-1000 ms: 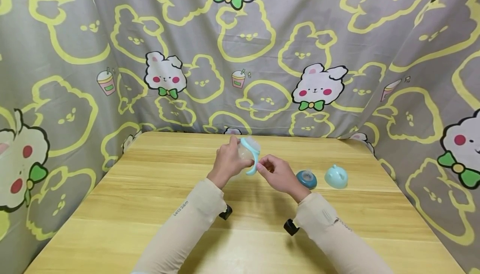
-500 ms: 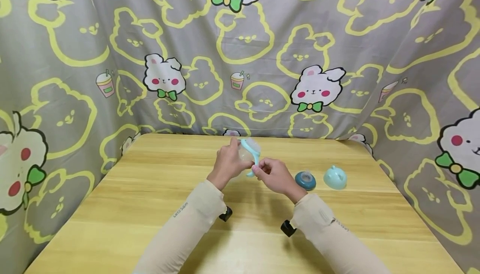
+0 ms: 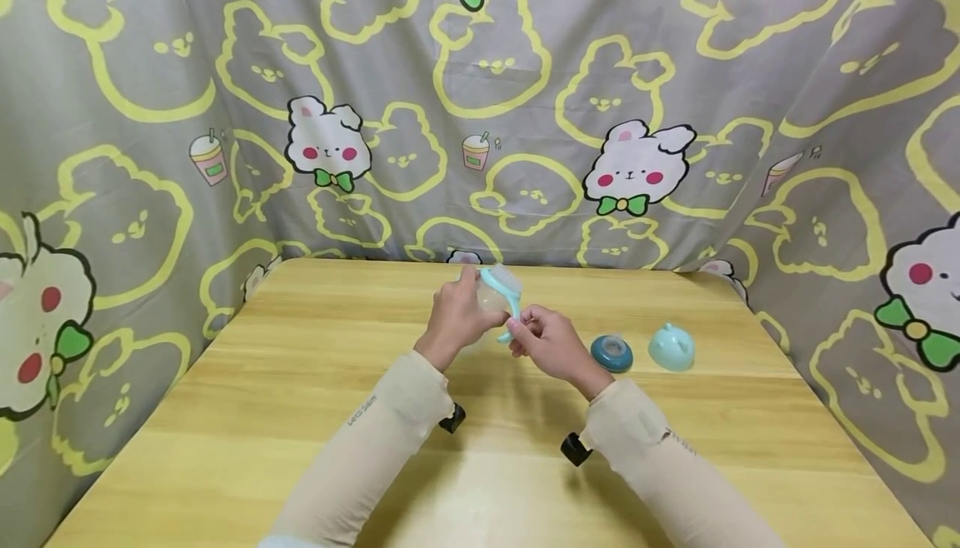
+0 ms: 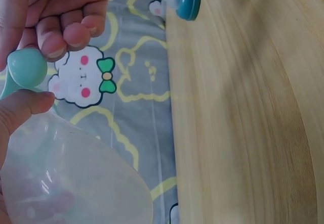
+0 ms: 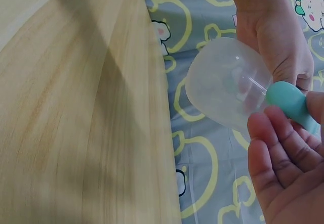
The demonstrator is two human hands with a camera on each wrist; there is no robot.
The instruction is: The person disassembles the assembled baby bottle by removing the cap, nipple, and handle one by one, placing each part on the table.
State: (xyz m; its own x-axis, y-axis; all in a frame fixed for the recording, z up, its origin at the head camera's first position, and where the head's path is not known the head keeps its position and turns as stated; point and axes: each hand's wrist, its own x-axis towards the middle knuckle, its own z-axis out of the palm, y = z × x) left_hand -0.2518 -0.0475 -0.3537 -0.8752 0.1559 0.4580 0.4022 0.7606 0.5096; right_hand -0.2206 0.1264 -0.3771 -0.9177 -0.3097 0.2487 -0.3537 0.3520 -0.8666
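Observation:
Above the table, my left hand (image 3: 454, 313) grips a clear baby bottle (image 3: 491, 299), tilted with its neck up and to the right. The bottle's rounded translucent base shows in the right wrist view. A light teal handle (image 5: 289, 101) fits round the neck, its curved arm pointing down toward me. Fingers and thumb of my right hand (image 3: 553, 343) pinch that arm near its end. In the left wrist view the handle's rounded tip (image 4: 28, 68) lies between my left thumb and the right fingers. Part of the bottle is hidden behind my left hand.
To the right of my hands, a dark teal collar with a nipple (image 3: 612, 352) sits on the wooden table (image 3: 300, 415). Beyond it lies a light teal domed cap (image 3: 671, 347) with small ears. A patterned curtain (image 3: 420, 156) surrounds the table's back and sides.
My right fingers have closed further round the handle's arm, and the handle has shifted slightly to the right. My left hand keeps its grip on the bottle. The head view has tilted slightly.

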